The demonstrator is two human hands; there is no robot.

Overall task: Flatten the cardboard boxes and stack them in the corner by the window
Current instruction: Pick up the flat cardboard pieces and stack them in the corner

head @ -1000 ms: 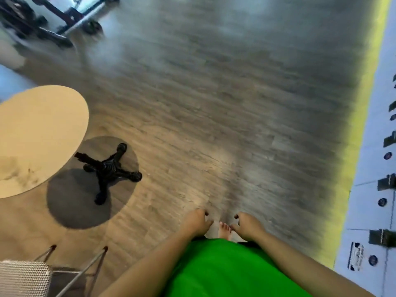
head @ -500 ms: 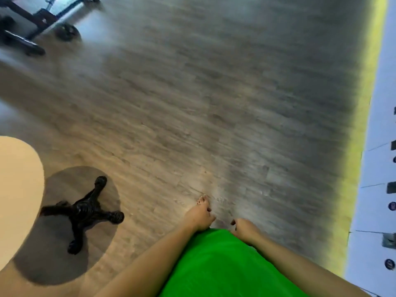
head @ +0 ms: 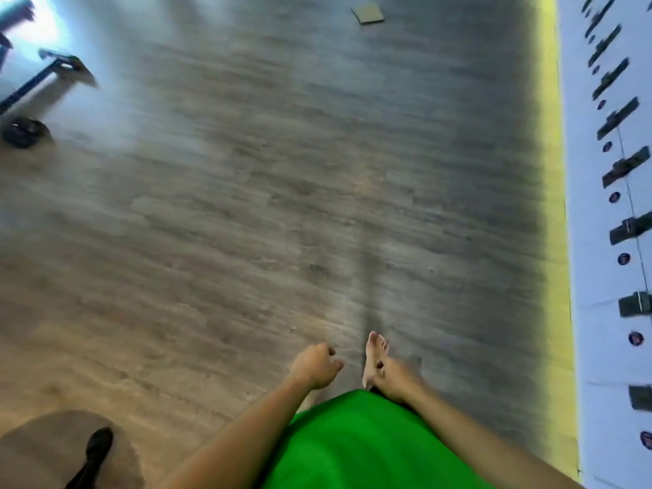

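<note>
Both hands are carried empty at waist level, the left hand (head: 315, 365) and the right hand (head: 395, 377) each with fingers loosely curled around nothing. The only task item seen is a small flat brown cardboard piece (head: 367, 13), lying well ahead on the grey wood-plank floor (head: 247, 206) at the far edge of view. It is judged light and fairly stiff, best taken by opposite edges; it looks thin, squarish, blurred, apparently already flattened.

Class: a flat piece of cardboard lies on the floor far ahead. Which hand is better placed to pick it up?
Right, marginally. The cardboard lies ahead, slightly to the right, nearer the right hand's side than the left hand's. Both hang empty and far from it.
</note>
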